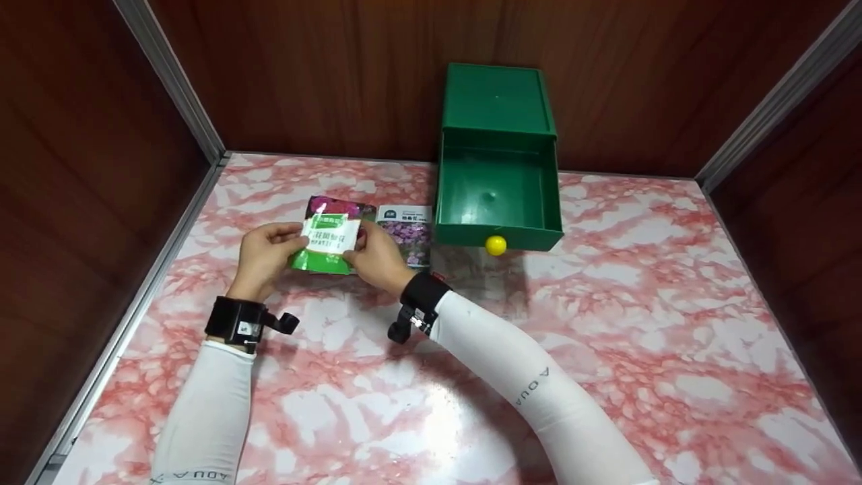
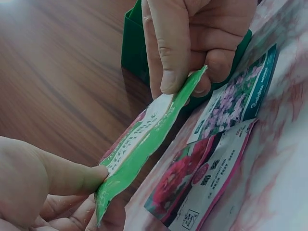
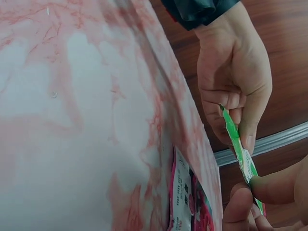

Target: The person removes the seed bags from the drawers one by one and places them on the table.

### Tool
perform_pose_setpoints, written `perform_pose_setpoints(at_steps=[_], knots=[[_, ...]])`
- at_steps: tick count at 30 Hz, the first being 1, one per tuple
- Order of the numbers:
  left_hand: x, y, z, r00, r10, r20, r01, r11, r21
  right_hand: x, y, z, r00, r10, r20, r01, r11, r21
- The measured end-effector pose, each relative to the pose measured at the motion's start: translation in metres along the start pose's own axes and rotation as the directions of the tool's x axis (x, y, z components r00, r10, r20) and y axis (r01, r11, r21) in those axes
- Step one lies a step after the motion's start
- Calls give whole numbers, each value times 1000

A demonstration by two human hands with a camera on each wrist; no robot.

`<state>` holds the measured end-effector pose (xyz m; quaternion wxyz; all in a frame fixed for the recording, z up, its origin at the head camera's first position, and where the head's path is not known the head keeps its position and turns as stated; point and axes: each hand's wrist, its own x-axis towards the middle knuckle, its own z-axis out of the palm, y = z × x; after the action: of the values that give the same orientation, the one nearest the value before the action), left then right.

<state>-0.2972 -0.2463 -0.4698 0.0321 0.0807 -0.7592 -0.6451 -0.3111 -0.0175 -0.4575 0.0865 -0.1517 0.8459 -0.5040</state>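
— Packet (image 1: 326, 236), green and white: where do you have it?

— Left of the drawer box (image 1: 498, 101), well apart, raised off the table (image 1: 633, 310). Both hands on it: left hand (image 1: 261, 256) pinches the edge away from the box, right hand (image 1: 385, 259) the edge toward it.

— What worries you?

— Slip first. Film looks glossy; if one thumb eases, I'd expect a swing or a drop. Then creasing: lower edge ripples at its end away from the box, and uneven pressure could fold it further.

— Neighbours?

— Two. Purple-flower packet (image 1: 413, 234) lies just beside the box, on its left; pink-edged packet (image 2: 199, 178) lies next out from the box. If the hands dip, I judge they could shove both, the purple-flower one against the box.

— Arm pose?

— Right forearm (image 1: 525, 364), white-sleeved, slants in from in front of the box; its black wrist strap (image 1: 424, 289) sits near the purple-flower packet, a likely snag if the wrist sinks. Left forearm (image 1: 209, 404) comes up from farther left of the box, wrist nearly straight.

— Fingers?

— By the left wrist view, both thumbs press the printed face, fingers tucked behind. Narrow pinch on each side. How firmly, I can't tell from this far off; I'd want both wrists level, since a lopsided lift would load the side away from the box.
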Motion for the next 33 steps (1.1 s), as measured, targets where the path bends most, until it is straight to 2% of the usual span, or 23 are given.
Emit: perform_pose_setpoints(at_steps=[6,12,18,24,30,33], knots=[[4,-7,-3,1000,-2,-10,2,1000,15,0,3,5,1000,5,0,-5,1000,-16],[7,-13,-8,998,-20,-53,20,1000,3,1,5,11,1000,18,15,-18,999,-36],[11,-20,-16,997,-17,-80,21,998,55,0,6,14,1000,9,11,-8,997,-71],[16,-26,-28,990,-70,-119,74,997,27,-1,10,17,1000,12,10,-11,996,-87],[22,-29,-40,980,-125,-152,122,992,-24,-3,12,21,998,34,45,-32,999,-39],[25,-30,-46,976,-130,-173,130,991,-13,-4,12,22,998,34,58,-32,999,-31]])
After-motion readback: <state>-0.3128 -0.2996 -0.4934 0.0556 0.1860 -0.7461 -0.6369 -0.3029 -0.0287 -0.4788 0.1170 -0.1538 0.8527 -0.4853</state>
